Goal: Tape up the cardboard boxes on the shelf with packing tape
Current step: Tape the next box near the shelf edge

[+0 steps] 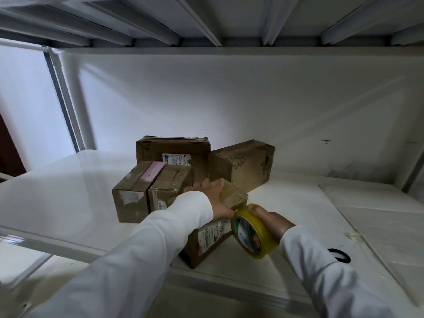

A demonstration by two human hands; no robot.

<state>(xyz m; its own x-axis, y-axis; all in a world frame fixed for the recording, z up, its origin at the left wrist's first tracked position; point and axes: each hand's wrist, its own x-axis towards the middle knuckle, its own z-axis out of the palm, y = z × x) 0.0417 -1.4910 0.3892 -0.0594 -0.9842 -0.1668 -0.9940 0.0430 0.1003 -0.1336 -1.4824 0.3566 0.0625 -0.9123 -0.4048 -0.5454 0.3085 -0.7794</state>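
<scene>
The nearest cardboard box sits at the front edge of the white shelf, its printed label facing me. My left hand lies on top of it, fingers spread over the taped top and thumb down at the near edge. My right hand grips the yellow tape roll, fingers curled round its rim, holding it just beside the box's right corner. Behind stand a box with a pink strip, a labelled box and a long box, all clustered together. A black ring lies on the shelf to the right.
</scene>
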